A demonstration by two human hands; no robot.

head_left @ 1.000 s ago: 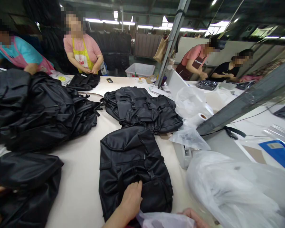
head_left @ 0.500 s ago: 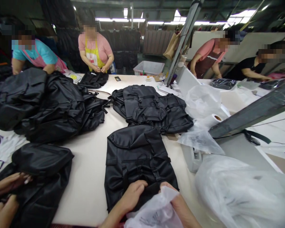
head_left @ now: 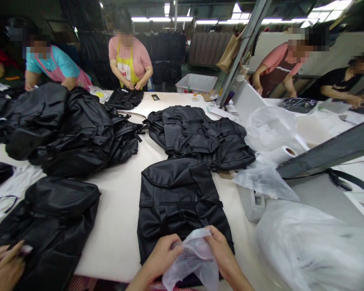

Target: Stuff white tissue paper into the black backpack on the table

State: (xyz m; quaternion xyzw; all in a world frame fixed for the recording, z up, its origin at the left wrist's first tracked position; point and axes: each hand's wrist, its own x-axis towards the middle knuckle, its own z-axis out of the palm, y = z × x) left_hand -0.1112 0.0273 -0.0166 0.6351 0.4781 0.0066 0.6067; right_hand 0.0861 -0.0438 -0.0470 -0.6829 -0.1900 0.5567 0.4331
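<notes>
Between my two hands hangs a clear plastic bag (head_left: pixel 197 256) with faint print on it. My left hand (head_left: pixel 164 254) grips its left edge, thumb and fingers pressed together. At the upper right corner, my right hand (head_left: pixel 220 246) pinches the bag between thumb and fingers. Both hands are over the lower part of a black backpack (head_left: pixel 172 190), which lies flat on the table with its straps and buckles showing. The bag covers part of the backpack's near end.
A pile of black backpacks (head_left: pixel 197 133) lies just beyond, and a bigger heap (head_left: pixel 75 129) to the left. A co-worker's hands (head_left: pixel 9 262) are on another backpack at lower left. Plastic bags (head_left: pixel 309 242), a film roll (head_left: pixel 280 155) and a slanting metal post (head_left: pixel 330 149) stand right.
My left hand has come to the bag from the backpack's surface. The bag is now raised and stretched between both hands. The view has turned slightly left.
</notes>
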